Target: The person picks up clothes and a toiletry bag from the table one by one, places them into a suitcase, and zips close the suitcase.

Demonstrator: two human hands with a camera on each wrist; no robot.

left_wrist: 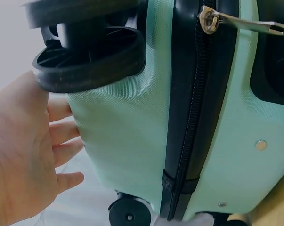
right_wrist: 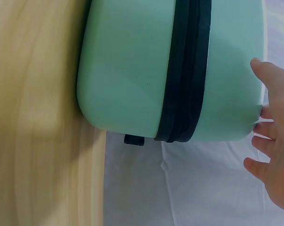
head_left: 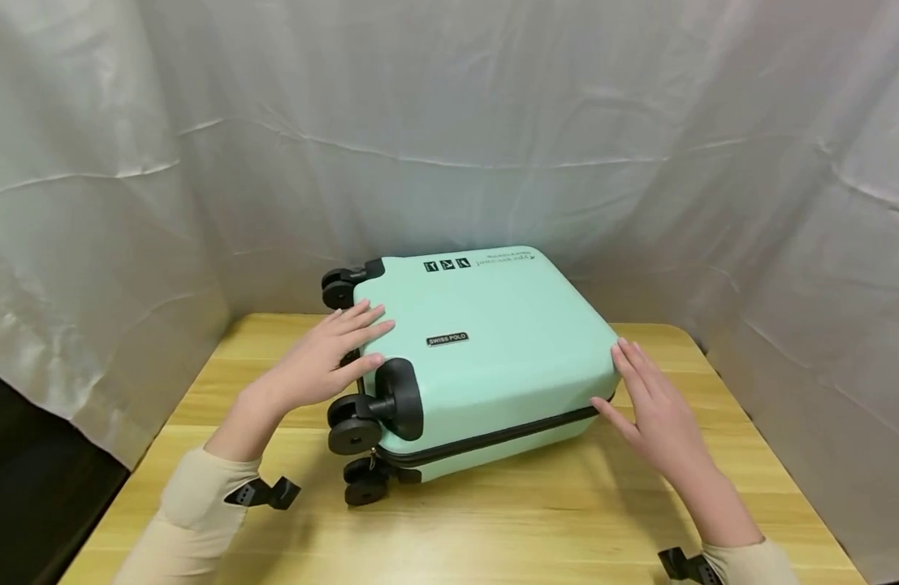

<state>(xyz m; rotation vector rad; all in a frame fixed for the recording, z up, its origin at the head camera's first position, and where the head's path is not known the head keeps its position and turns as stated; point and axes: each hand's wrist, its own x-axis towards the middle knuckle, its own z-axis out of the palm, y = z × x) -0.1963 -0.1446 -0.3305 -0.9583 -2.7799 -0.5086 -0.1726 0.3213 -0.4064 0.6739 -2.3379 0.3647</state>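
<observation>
A mint green hard-shell suitcase (head_left: 507, 325) lies flat on the wooden table, its black wheels (head_left: 356, 422) pointing left. A black zipper band (left_wrist: 189, 108) runs round its side, and a metal zipper pull (left_wrist: 247, 23) shows in the left wrist view. My left hand (head_left: 317, 357) rests with spread, straight fingers over the upper edge at the wheel end. At the opposite end, my right hand (head_left: 657, 410) has its extended fingertips right at the suitcase's near right corner. Neither hand curls round the suitcase. The suitcase's underside is hidden.
The wooden table (head_left: 522, 520) extends in front of the suitcase and to both sides. Pale grey curtains (head_left: 449, 146) hang behind and at the sides, close to the suitcase's far edge. A dark area (head_left: 32, 479) lies beyond the table's left edge.
</observation>
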